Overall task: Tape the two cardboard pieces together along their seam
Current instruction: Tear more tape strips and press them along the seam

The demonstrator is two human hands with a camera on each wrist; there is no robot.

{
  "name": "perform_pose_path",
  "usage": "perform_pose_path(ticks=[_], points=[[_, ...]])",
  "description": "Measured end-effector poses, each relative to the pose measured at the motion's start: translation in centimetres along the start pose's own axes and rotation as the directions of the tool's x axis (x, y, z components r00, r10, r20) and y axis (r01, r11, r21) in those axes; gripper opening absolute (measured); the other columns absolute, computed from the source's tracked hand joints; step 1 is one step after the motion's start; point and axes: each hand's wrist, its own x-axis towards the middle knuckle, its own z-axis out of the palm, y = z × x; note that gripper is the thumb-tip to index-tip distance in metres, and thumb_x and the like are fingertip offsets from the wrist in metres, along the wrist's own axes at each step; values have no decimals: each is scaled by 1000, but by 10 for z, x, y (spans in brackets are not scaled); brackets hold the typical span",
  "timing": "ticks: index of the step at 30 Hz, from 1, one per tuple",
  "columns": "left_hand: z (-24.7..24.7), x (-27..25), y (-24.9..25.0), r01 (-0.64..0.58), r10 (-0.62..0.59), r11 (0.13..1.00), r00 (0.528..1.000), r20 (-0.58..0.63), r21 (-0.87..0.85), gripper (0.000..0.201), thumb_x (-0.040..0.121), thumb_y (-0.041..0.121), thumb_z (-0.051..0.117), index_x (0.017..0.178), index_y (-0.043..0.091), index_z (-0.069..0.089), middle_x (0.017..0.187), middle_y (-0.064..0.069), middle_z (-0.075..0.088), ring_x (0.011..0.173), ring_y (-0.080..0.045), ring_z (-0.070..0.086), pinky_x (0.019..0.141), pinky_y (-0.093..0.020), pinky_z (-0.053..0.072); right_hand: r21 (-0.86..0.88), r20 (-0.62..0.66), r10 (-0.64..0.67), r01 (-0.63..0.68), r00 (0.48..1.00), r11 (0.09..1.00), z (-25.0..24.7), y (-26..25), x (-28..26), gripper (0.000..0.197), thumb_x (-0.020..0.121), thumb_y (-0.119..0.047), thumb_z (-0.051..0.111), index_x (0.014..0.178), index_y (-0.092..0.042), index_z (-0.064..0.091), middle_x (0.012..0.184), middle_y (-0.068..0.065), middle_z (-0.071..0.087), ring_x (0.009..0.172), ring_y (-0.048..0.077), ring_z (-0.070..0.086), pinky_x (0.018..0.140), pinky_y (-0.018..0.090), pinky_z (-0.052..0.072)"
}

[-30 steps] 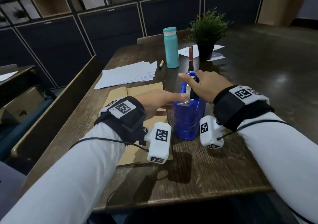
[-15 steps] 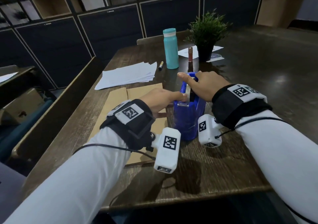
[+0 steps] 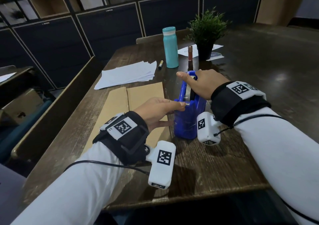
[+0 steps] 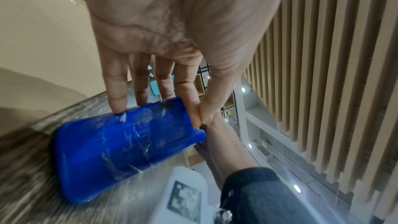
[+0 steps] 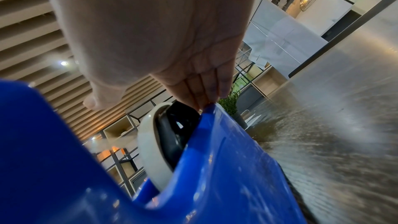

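Note:
Two tan cardboard pieces, left (image 3: pixel 112 107) and right (image 3: pixel 145 93), lie flat side by side on the wooden table, and their seam (image 3: pixel 127 98) runs away from me. A blue tape dispenser (image 3: pixel 186 124) (image 4: pixel 129 144) (image 5: pixel 226 168) stands just right of them with a pale tape roll (image 5: pixel 148 142) in it. My left hand (image 3: pixel 181 104) (image 4: pixel 199 117) pinches thumb against forefinger at the dispenser's near cutter end. The clear tape there is too thin to make out. The other left fingers (image 4: pixel 116 91) lie straight against the dispenser's side. My right hand (image 3: pixel 189 74) rests on the dispenser's top, its straight fingers (image 5: pixel 200 94) on the far rim and thumb held out.
Behind the cardboard lies a spread stack of white paper (image 3: pixel 127 74). A marker (image 3: pixel 160 64), teal bottle (image 3: pixel 170 47), small brown tube (image 3: pixel 190 53) and potted plant (image 3: pixel 206 34) stand further back. A bench back (image 3: pixel 57 93) runs along the table's left side. The table's front edge (image 3: pixel 172 202) is near.
My left wrist has drawn back toward me and sunk lower while its fingertips stay at the dispenser's cutter. The right hand keeps its place on top of the dispenser.

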Motion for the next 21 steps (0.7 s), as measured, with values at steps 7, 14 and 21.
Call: perform_pose_path(ticks=[7,14,21], points=[[6,-3,-2,-12,14,999,999,-41,34,13,87,22,67,78,12,70,80,-1,67,82,-10,59,87,-34,52,-36,32,18,-17,999,999,-4,-5,-4,86,87,-74,12,97,-2,59,90,13,54,81,24,52,73,32,37],[6,-4,0,-9,10,1000,999,-42,24,12,87,20,67,78,13,70,76,2,67,81,-9,59,91,-36,51,-50,49,31,-28,998,998,-8,-9,-10,85,89,-70,15,106,2,59,93,14,55,81,24,48,72,31,34],[5,-5,-4,-29,29,999,999,-14,30,9,86,18,67,80,12,70,83,2,68,88,-12,59,89,-35,51,-58,51,31,-28,998,998,-6,-10,-8,78,88,-72,15,82,-4,52,85,12,54,74,22,50,70,31,34]])
